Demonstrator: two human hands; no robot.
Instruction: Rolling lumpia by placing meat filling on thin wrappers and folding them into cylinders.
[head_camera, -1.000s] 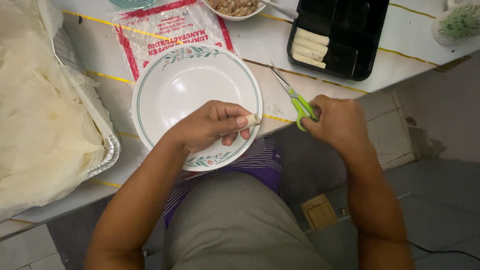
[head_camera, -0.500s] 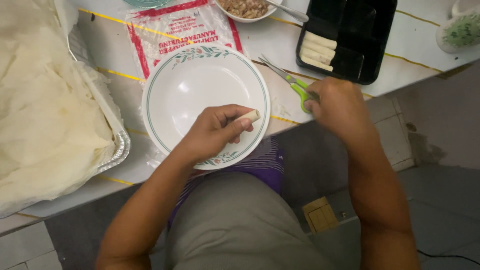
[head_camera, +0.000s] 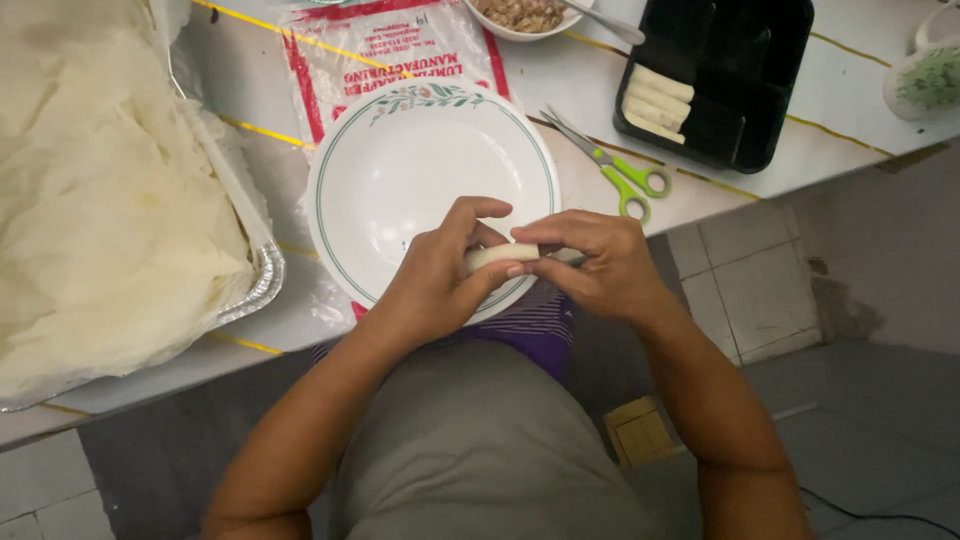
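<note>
White wrapper is seen rolled into a small pale spring roll (head_camera: 497, 257), which is pinched at the near rim of the white plate (head_camera: 400, 180) with a green floral border. The roll is clamped between the thumb and fingers of the left hand (head_camera: 440, 285), and its other end is gripped by the fingertips of the right hand (head_camera: 595, 262); both hands are closed on it and meet just above the plate's edge. Green-handled scissors (head_camera: 615, 170) are laid on the tiled counter (head_camera: 800, 110) just right of the plate, untouched. Beyond them, 3 finished rolls (head_camera: 655, 103) are lined up in a black plastic tray (head_camera: 760, 60). A foil tray (head_camera: 262, 280) heaped with thin wrappers (head_camera: 90, 190) is set at the left. A red-printed wrapper packet (head_camera: 330, 60) is tucked under the plate.
</note>
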